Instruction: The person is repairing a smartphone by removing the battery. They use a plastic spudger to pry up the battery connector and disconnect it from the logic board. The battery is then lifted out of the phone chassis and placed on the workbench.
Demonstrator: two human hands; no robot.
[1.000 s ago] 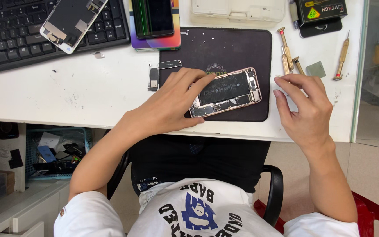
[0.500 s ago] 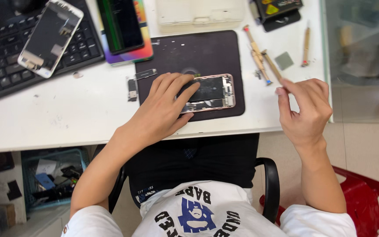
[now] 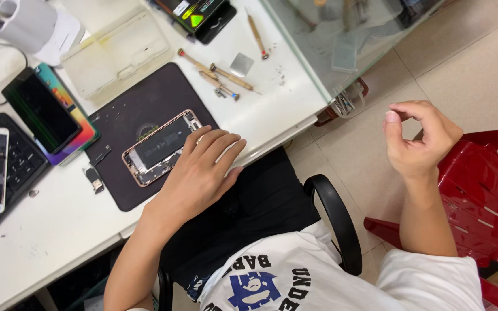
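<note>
My left hand point(image 3: 203, 167) lies spread, fingers flat on the opened phone point(image 3: 161, 148) on the dark mat point(image 3: 128, 115), while my right hand point(image 3: 416, 138) hangs off the desk point(image 3: 47, 230), thumb and forefinger pinched together over the floor point(image 3: 376, 132).

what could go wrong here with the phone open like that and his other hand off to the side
The left hand rests on the open phone; pressing could harm its exposed insides. The right hand is pinched over the floor, away from the desk; anything tiny in it could drop and get lost. Small loose parts lie beside the mat, easy to brush off.
</note>
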